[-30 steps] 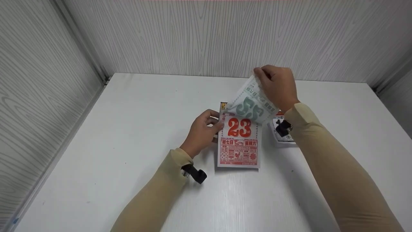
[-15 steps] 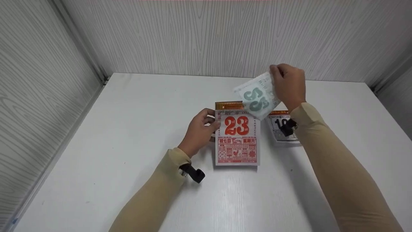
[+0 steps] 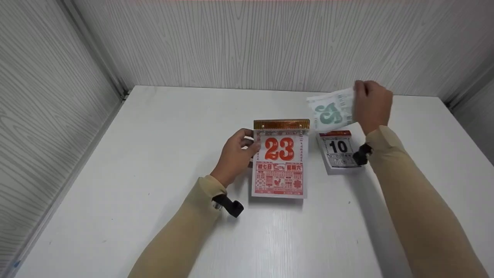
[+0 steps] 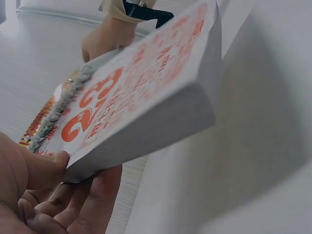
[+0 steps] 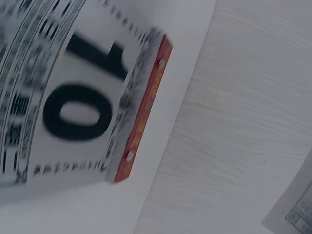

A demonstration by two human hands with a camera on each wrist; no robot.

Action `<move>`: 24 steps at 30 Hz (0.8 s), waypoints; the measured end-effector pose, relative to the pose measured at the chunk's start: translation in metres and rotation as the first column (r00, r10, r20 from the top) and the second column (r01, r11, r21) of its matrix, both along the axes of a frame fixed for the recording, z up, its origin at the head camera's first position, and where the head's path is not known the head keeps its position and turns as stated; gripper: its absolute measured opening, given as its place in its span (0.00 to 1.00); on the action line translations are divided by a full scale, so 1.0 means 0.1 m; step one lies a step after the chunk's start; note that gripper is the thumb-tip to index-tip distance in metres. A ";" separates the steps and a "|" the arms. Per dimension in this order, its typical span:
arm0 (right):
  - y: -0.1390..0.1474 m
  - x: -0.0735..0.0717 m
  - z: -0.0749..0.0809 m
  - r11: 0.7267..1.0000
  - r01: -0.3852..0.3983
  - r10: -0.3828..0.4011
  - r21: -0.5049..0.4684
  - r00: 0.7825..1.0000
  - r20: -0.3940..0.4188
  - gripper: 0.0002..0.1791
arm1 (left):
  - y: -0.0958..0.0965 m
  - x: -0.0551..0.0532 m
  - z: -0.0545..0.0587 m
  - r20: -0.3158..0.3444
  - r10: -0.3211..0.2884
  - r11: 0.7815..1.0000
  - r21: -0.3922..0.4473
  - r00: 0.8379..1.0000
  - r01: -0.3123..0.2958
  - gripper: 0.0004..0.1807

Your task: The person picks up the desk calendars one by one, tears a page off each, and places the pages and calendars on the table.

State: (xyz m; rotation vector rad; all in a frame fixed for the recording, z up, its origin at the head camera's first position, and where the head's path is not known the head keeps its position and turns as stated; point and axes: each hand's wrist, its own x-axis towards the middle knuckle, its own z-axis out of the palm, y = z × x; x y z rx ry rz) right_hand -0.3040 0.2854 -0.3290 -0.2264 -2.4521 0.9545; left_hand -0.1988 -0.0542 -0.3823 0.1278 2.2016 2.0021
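1. Pinching the left edge of a thick white paper calendar block with a red "23" and gold header, my left hand holds it raised above the white worktop.
2. Near the far edge, right of that block, my right hand pinches a thin green-printed white sheet.
3. Below it, a smaller black-numbered "10" calendar pad lies.
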 end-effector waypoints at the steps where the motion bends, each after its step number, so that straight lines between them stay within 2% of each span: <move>1: 0.09 0.00 -0.01 0.999 0.033 -0.033 0.003 0.999 -0.006 0.28 | -0.03 -0.01 0.00 0.005 0.018 1.000 -0.002 1.000 -0.018 0.14; 4: 0.38 0.03 -0.02 0.990 0.132 -0.134 -0.051 0.991 -0.026 0.26 | -0.11 -0.03 0.01 0.021 0.055 0.998 0.009 0.998 -0.055 0.14; 7: 0.56 0.09 -0.04 0.978 0.158 -0.170 -0.140 0.982 -0.077 0.22 | -0.14 -0.04 0.04 0.034 0.047 0.999 0.014 0.998 -0.047 0.15; 10: 0.59 0.17 -0.04 0.970 0.115 -0.155 -0.213 0.972 -0.178 0.17 | -0.14 -0.03 0.06 0.040 0.029 1.000 0.008 0.999 -0.030 0.15; 14: 0.47 0.30 -0.08 0.963 0.037 -0.119 -0.266 0.946 -0.300 0.14 | -0.14 -0.01 0.08 0.041 0.031 0.999 -0.012 0.999 -0.031 0.15; 21: 0.11 0.55 -0.18 0.946 -0.093 -0.041 -0.310 0.916 -0.399 0.11 | -0.19 0.02 0.09 0.033 0.044 0.998 -0.046 0.998 -0.043 0.15; 24: -0.11 0.72 -0.13 0.938 -0.148 -0.004 -0.314 0.899 -0.438 0.13 | -0.21 0.02 0.09 0.030 0.048 0.997 -0.061 0.998 -0.046 0.15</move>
